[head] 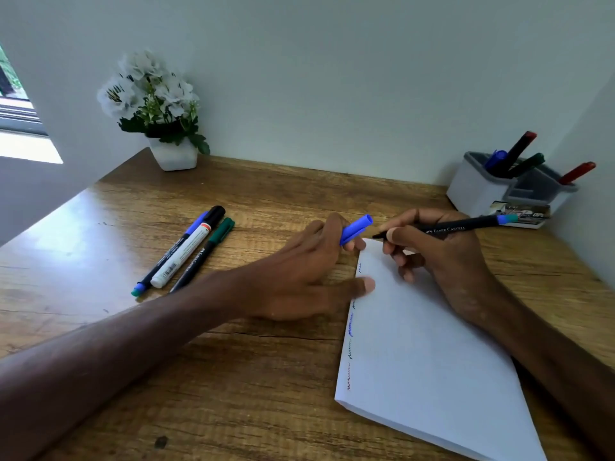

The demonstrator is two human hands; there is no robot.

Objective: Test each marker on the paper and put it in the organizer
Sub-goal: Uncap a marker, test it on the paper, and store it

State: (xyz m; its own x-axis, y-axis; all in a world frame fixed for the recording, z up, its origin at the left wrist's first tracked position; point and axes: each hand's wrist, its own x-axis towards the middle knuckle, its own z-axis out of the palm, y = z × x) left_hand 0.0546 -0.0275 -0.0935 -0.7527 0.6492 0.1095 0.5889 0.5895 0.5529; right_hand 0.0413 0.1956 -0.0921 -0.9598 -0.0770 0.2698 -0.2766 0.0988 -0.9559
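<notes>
At centre frame, left hand [306, 271] palm-down on the wooden tabletop [266, 377], fingers pinching a blue cap [356, 229], thumb pressing the paper [426, 354] edge. Just right, right hand [442, 261] gripping an uncapped black marker [446, 227], tip near the sheet's top corner, wrist over the sheet. Upper right, organizer [479, 191] holding several pens; centre left, three loose markers [186, 251].

Left hand [299, 271] grips blue cap [356, 229]; right hand [446, 261] pinches marker [446, 228].
</notes>
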